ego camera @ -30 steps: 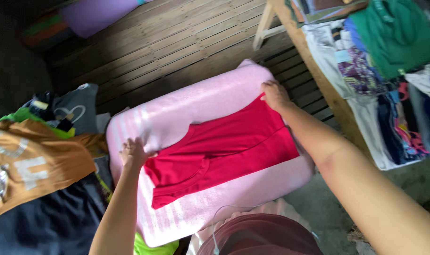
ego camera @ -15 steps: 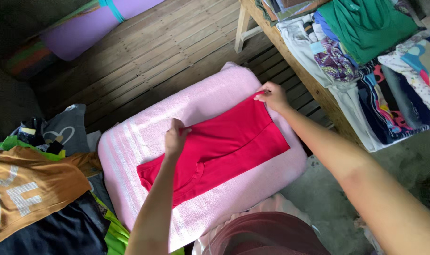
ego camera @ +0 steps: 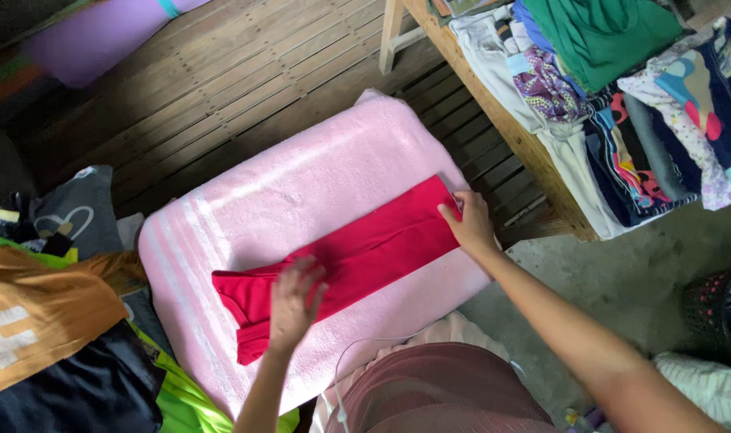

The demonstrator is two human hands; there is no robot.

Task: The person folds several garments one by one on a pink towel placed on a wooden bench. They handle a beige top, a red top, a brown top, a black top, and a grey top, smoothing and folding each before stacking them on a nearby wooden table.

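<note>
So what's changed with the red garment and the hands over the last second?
The red garment has been folded lengthwise into a narrower strip: its far edge was brought toward the person. The right hand came down from the far corner to press the right end; the left hand let go of the edge and lies flat over the left part. The garment remains on the pink towel, with the clothes piles beside it unchanged.

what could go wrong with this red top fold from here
The red top lies folded into a narrow strip on the pink towel. The left hand looks blurred over its bunched strap end, so that end may crumple or unfold. The right hand pins only the far end, near the towel's edge, so the cloth there could slip off.
</note>
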